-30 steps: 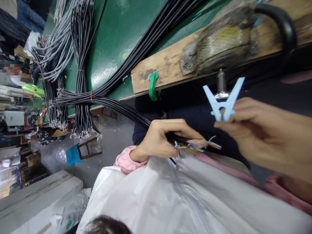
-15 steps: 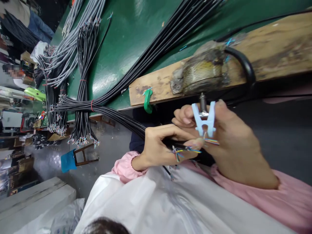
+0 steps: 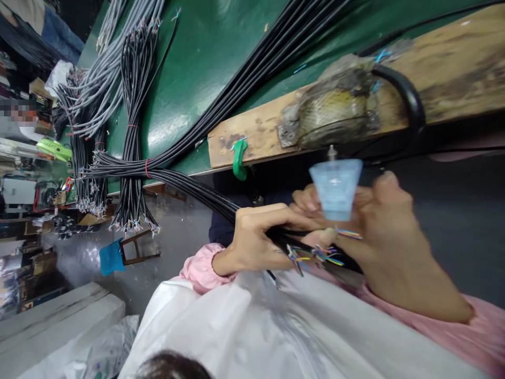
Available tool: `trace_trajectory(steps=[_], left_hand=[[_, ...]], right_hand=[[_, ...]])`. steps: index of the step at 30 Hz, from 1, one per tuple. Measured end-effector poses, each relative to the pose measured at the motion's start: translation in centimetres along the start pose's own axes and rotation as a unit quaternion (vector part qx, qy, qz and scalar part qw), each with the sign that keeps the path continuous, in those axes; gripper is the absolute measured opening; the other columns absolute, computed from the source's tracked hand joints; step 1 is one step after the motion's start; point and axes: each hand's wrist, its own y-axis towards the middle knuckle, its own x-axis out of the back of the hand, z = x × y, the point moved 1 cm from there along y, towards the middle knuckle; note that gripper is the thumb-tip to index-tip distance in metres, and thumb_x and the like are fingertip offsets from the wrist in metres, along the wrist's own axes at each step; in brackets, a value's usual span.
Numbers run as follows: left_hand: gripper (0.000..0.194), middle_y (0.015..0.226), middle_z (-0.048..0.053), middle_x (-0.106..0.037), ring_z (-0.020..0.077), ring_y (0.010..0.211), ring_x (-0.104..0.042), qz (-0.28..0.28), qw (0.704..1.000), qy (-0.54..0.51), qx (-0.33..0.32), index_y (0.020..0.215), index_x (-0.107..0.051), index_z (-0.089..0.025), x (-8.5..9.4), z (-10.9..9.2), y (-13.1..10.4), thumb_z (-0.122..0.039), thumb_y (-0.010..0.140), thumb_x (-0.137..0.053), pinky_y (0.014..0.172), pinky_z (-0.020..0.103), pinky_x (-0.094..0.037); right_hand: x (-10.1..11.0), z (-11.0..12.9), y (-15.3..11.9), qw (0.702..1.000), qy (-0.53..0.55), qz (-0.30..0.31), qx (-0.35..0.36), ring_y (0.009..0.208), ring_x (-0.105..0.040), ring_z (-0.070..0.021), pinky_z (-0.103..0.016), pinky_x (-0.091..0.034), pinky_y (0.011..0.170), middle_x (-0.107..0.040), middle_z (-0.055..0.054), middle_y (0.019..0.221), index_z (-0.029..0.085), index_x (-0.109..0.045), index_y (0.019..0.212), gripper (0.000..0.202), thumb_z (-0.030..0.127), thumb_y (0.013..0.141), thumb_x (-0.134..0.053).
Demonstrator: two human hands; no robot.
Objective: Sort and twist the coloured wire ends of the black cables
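Note:
My left hand (image 3: 268, 234) is closed around black multi-core cables (image 3: 282, 239), whose stripped ends fan out in coloured wires (image 3: 303, 255). At its fingertips, one cable's thin coloured wires (image 3: 349, 233) lie just below a light-blue plastic clip (image 3: 336, 189). The clip sits on the metal shaft (image 3: 332, 152) of a tape-wrapped motor (image 3: 333, 110) and is smeared into a cone shape, as if spinning. Close behind and beside the clip is my right hand (image 3: 398, 231), its thumb raised apart from the fingers; the fingers are partly hidden by the clip.
The motor is fixed to a wooden board (image 3: 252, 126) along the green table (image 3: 185, 84). A green hook (image 3: 239, 160) hangs from the board's edge. Tied black cable bundles (image 3: 132, 100) and grey cables (image 3: 108, 79) lie leftward. A blue-topped stool (image 3: 112, 257) stands on the floor.
The clip has gone from sharp, with two prongs, to a blurred cone. My right hand has moved slightly right and down, its thumb away from the clip. The cable ends in my left hand shifted right.

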Motion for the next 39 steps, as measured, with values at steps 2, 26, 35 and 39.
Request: trace_trajectory(steps=[2, 26, 35, 39], left_hand=[[0.052, 0.067, 0.003, -0.068, 0.0068, 0.056, -0.056, 0.049, 0.999, 0.003, 0.001, 0.074, -0.076, -0.012, 0.6, 0.2, 0.1, -0.063, 0.081, -0.069, 0.06, 0.022, -0.049], [0.061, 0.059, -0.002, -0.06, 0.0062, 0.057, -0.056, 0.08, 0.979, -0.136, 0.132, 0.064, -0.071, -0.012, 3.0, 1.5, -0.2, -0.071, 0.055, -0.086, 0.058, 0.021, -0.043], [0.073, 0.075, -0.002, -0.065, 0.0051, 0.052, -0.057, 0.08, 0.981, -0.135, 0.115, 0.113, -0.063, -0.015, 1.5, 1.4, -1.1, -0.075, 0.072, -0.072, 0.056, 0.019, -0.049], [0.057, 0.072, 0.002, -0.063, 0.0101, 0.063, -0.058, 0.097, 0.994, -0.043, 0.005, 0.104, -0.076, -0.013, 2.3, 0.5, -0.8, -0.066, 0.088, -0.06, 0.065, 0.023, -0.051]], right_hand=[[0.8, 0.0, -1.5, 1.0, 0.016, -0.001, -0.014, 0.046, -0.052, -0.0179, -0.033, -0.045, 0.044, -0.052, -0.003, 0.052, 0.025, -0.061, 0.055, 0.058, 0.081, 0.07, -0.066], [-1.1, -0.5, -4.7, 0.979, -0.125, -0.101, 0.123, 0.07, -0.068, -0.0191, -0.035, -0.057, 0.059, -0.074, -0.005, 0.083, 0.031, -0.077, 0.075, 0.028, 0.059, 0.078, -0.077], [-0.9, -1.3, -4.4, 0.997, -0.02, -0.079, -0.013, 0.062, -0.066, -0.0197, -0.033, -0.056, 0.054, -0.071, -0.005, 0.07, 0.026, -0.075, 0.066, 0.039, 0.063, 0.059, -0.087], [-1.5, -1.2, -4.0, 0.998, 0.015, -0.028, -0.047, 0.058, -0.064, -0.0175, -0.032, -0.056, 0.051, -0.067, -0.002, 0.067, 0.026, -0.072, 0.064, 0.048, 0.07, 0.053, -0.086]])
